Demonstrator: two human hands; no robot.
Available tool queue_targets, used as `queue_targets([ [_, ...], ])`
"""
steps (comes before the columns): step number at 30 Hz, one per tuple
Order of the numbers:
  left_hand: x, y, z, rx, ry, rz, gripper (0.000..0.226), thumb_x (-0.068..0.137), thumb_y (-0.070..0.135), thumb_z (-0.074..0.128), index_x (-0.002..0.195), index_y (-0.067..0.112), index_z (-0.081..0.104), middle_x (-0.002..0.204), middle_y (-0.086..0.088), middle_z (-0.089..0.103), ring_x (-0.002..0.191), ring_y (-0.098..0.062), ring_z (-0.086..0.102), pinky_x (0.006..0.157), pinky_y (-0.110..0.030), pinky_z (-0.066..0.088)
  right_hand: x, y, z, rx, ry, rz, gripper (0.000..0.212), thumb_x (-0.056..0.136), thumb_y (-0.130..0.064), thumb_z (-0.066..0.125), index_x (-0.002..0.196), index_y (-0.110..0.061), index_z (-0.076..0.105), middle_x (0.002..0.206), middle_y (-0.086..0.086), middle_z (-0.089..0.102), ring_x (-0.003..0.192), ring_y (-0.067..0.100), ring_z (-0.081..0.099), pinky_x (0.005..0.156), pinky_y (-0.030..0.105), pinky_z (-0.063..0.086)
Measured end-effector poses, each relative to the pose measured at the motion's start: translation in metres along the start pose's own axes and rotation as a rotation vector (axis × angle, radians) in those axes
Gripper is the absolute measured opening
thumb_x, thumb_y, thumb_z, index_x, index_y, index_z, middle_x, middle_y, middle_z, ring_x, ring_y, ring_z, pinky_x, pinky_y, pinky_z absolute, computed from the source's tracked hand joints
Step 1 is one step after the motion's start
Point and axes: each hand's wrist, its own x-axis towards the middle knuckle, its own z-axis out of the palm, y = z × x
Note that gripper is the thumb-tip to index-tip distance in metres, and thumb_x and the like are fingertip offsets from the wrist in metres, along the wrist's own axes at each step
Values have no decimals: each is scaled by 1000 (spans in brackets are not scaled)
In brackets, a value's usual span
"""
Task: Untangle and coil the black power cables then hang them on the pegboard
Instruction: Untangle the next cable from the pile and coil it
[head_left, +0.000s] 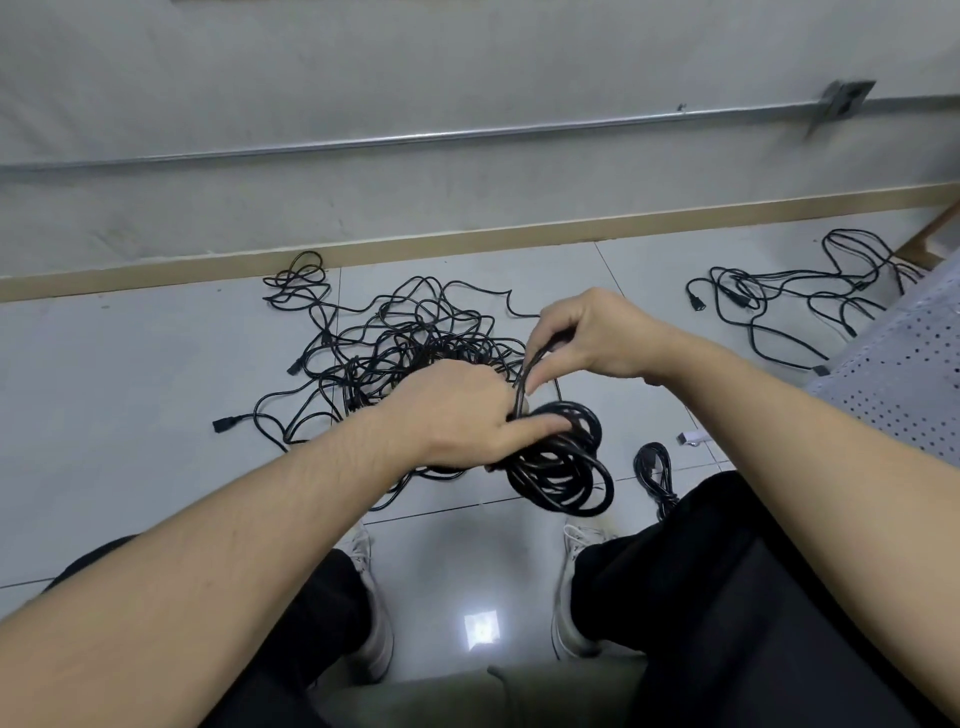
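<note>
A person sits looking down at a pale tiled floor (156, 374), knees apart in dark trousers, with both bare forearms reaching forward between them.

The left hand (457, 410) is closed around a finished coil (558, 462) of black power cable, fingers curled through its loops. It holds the coil in the air above the floor, just in front of the knees, probably so the loops cannot spring apart while the end is dealt with.

The right hand (587, 338) is just above and to the right of the left. Its fingers pinch the loose tail (524, 376) of the same cable, which runs down into the left hand's grip. This looks like the step of wrapping the tail around the coil to bind it, though the wrap itself is hidden behind the left hand.

On the floor beyond the hands lies a large tangle of cables (405, 343), many black cords knotted over one another, with plugs poking out at its left edge. It sits within easy reach, likely as the pile to be worked through. A smaller, looser spread of cables (789, 296) lies well apart to the right, near the wall. A small bundled cable (655, 470) rests on the floor beside the right knee, perhaps already set aside.

At the right edge leans a white board full of small holes, the pegboard (904, 374). Nothing visibly hangs on it, so the task seems at an early stage.
</note>
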Motion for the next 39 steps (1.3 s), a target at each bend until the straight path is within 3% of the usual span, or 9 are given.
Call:
queue_targets([
  [5, -5, -13, -13, -400, 233, -132, 61, 101, 65, 32, 58, 25, 48, 59, 9, 58, 62, -15, 55, 61, -33, 38, 8, 16, -5, 260, 183, 38, 12, 84, -8, 79, 80, -20, 79, 80, -7, 77, 78, 4, 70, 78, 18, 55],
  [9, -10, -17, -10, -783, 407, -234, 54, 99, 62, 48, 59, 30, 66, 51, 13, 58, 54, -8, 54, 62, -31, 44, 1, 28, -1, 65, 96, 204, 30, 92, 6, 56, 70, -12, 65, 63, -3, 63, 61, 14, 55, 50, 20, 45],
  [14, 1, -32, -3, -872, 539, -499, 34, 97, 65, 49, 94, 32, 53, 59, 11, 68, 55, -8, 62, 71, -40, 53, 6, 26, 20, -113, -117, 327, 33, 96, -37, 57, 72, -17, 66, 60, -2, 48, 57, 15, 43, 50, 22, 39],
  [18, 8, -49, -2, -934, 640, -710, 46, 97, 68, 40, 116, 32, 62, 101, 5, 75, 98, -18, 70, 96, -42, 53, 7, 4, 39, -55, -182, 231, 31, 99, -57, 54, 88, -41, 78, 64, -6, 47, 56, 10, 41, 56, 22, 41],
  [23, 2, -60, -3, -804, 574, -823, 65, 99, 71, 31, 99, 20, 71, 99, -1, 73, 99, -26, 65, 92, -41, 51, 2, -11, 45, -328, -218, -5, 18, 104, -25, 56, 117, -24, 69, 79, -16, 62, 66, -9, 53, 67, 10, 38],
  [26, -2, -60, -4, -820, 533, -856, 71, 88, 84, 38, 76, 19, 63, 76, 3, 68, 82, -22, 65, 76, -38, 49, -5, -18, 38, -558, -194, 4, 22, 105, -33, 52, 122, -31, 65, 80, -11, 66, 67, 1, 55, 70, 24, 45],
  [29, -1, -55, -4, -845, 504, -849, 64, 77, 90, 49, 78, 27, 61, 83, 10, 67, 85, -16, 64, 78, -36, 48, -8, -19, 32, -658, -7, 28, 18, 101, -46, 55, 113, -41, 68, 73, -15, 64, 77, 11, 56, 72, 29, 43],
  [34, 7, -61, 3, -944, 516, -863, 58, 72, 83, 57, 91, 29, 69, 90, 12, 73, 90, -16, 69, 91, -41, 56, -8, -16, 28, 128, 191, 55, 8, 93, -29, 73, 101, -27, 72, 75, 2, 76, 55, 16, 57, 56, 26, 44],
  [39, 11, -65, 12, -1169, 517, -866, 37, 86, 57, 68, 102, 25, 72, 96, 7, 75, 92, -15, 71, 95, -44, 57, -11, -20, 15, 628, 84, 34, 46, 87, -4, 76, 124, -20, 54, 105, 20, 75, 73, 22, 68, 60, 30, 58],
])
